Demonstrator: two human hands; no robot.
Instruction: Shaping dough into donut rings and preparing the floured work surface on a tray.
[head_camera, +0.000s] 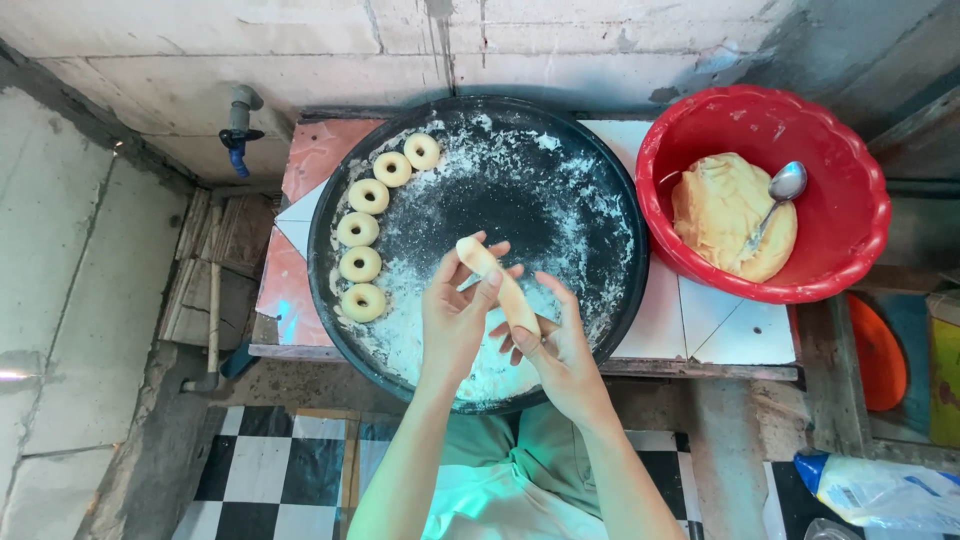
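Rough concrete walls close in a small tiled counter (665, 315), with a blue-handled tap (238, 128) sticking out of the wall at the upper left. On the counter sits a wide, round black tray (600, 200) dusted with white flour. Six small dough rings (368, 196) lie in a curved row along the tray's left edge, each apart from the next.

Above the near part of the tray, both hands work a short roll of dough (497, 281). The left hand (455, 320) has its fingers curled around the upper end of the roll, pinching it between thumb and fingertips. The right hand (560, 350) is closed more loosely on the lower end, which rests against its fingers, palm turned partly up. The roll runs slantwise between the two hands, held in the air above the floured tray and not touching it.

To the right of the tray, just beside it on the counter, stands a red plastic bowl (850, 150) with a scalloped rim. Inside lies a pale yellow lump of dough (715, 210) with a metal spoon (775, 200) resting on it, its bowl end up toward the right. Below the counter, black-and-white checked floor tiles (270, 470) show beside the person's legs.
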